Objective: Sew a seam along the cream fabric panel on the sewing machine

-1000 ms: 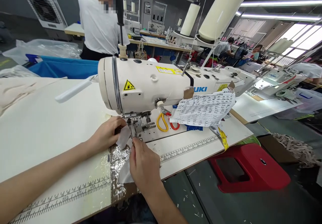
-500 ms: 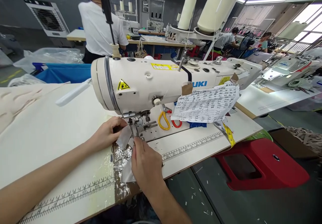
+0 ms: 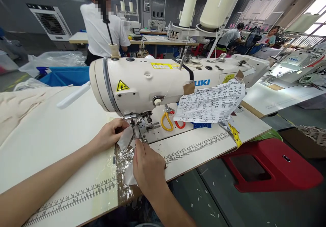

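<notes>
A white sewing machine [image 3: 137, 84] stands across the table, its needle area low at the front left. My left hand [image 3: 112, 133] is just left of the presser foot, fingers closed on a pale strip of fabric [image 3: 125, 139]. Right of and below the foot, my right hand [image 3: 149, 166] pinches at the near side of the needle plate; a thin metal tool seems to reach from its fingertips, partly hidden. Another pale piece [image 3: 129, 175] hangs beside this hand, over clear plastic film [image 3: 124, 159] on the table edge.
Yellow-handled scissors [image 3: 167, 121] and a red handle [image 3: 179, 124] lie behind the needle plate. A handwritten sheet [image 3: 210, 103] is taped to the machine. A red stool [image 3: 277, 166] stands at the right. Cream fabric [image 3: 20, 111] lies far left. A person in white [image 3: 105, 30] stands behind.
The camera view has shifted slightly. Both hands keep almost the same place and grip by the presser foot.
</notes>
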`<move>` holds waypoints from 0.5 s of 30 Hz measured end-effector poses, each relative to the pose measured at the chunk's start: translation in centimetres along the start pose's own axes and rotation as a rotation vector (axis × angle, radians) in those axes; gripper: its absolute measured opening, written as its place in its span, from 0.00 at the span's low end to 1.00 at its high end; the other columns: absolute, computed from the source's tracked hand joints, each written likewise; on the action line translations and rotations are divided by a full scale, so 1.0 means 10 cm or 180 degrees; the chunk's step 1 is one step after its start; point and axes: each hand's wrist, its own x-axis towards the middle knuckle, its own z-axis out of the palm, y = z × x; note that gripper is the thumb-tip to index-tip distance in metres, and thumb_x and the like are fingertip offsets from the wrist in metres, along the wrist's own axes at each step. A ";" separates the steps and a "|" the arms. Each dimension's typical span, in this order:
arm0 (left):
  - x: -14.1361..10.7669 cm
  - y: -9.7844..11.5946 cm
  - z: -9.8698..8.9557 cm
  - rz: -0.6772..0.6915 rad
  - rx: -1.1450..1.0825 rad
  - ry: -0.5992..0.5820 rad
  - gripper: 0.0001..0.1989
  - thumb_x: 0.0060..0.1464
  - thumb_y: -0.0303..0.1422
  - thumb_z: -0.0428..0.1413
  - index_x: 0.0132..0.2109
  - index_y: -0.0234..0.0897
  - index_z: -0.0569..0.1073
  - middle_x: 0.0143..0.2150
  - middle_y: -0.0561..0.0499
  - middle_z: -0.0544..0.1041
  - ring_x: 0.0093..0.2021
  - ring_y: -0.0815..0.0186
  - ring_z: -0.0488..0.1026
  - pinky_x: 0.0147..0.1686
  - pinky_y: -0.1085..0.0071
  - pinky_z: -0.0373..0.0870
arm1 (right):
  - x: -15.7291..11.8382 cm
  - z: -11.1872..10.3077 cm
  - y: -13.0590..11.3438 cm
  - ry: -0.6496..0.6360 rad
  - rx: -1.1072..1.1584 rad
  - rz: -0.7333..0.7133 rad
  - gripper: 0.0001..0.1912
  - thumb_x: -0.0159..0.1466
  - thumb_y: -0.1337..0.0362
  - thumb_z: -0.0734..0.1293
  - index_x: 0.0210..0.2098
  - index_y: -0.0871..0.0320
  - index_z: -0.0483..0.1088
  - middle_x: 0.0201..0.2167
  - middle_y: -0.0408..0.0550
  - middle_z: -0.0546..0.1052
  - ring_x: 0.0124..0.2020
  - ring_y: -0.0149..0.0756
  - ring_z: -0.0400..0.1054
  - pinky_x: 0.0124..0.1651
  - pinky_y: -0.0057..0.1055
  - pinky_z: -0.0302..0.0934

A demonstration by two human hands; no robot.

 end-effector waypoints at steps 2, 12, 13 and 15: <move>0.01 -0.02 -0.02 -0.0079 -0.0183 -0.0076 0.21 0.56 0.51 0.56 0.36 0.36 0.77 0.40 0.44 0.79 0.39 0.58 0.75 0.37 0.66 0.73 | -0.01 -0.01 0.00 0.0043 0.0000 -0.0069 0.15 0.67 0.74 0.61 0.52 0.63 0.70 0.30 0.46 0.76 0.26 0.37 0.72 0.24 0.33 0.62; 0.04 -0.04 -0.05 -0.0336 -0.0497 -0.0125 0.30 0.51 0.62 0.59 0.34 0.36 0.79 0.40 0.43 0.80 0.37 0.57 0.76 0.35 0.66 0.74 | 0.02 -0.02 -0.01 0.0013 0.0103 0.0100 0.12 0.67 0.74 0.62 0.49 0.62 0.69 0.29 0.45 0.75 0.27 0.38 0.73 0.24 0.34 0.63; 0.03 -0.04 -0.05 -0.0367 -0.0499 -0.0113 0.30 0.50 0.62 0.60 0.34 0.36 0.79 0.40 0.43 0.80 0.37 0.57 0.76 0.36 0.66 0.75 | 0.02 -0.03 -0.01 -0.0002 0.0088 0.0106 0.12 0.66 0.74 0.62 0.49 0.62 0.69 0.29 0.45 0.75 0.27 0.38 0.73 0.24 0.34 0.64; 0.04 -0.03 -0.03 -0.0412 -0.0507 -0.0110 0.31 0.50 0.63 0.60 0.34 0.36 0.79 0.41 0.42 0.80 0.38 0.56 0.76 0.35 0.65 0.75 | 0.02 -0.04 0.00 -0.0047 0.0060 0.0146 0.12 0.65 0.74 0.63 0.48 0.62 0.69 0.30 0.46 0.76 0.27 0.39 0.73 0.24 0.35 0.65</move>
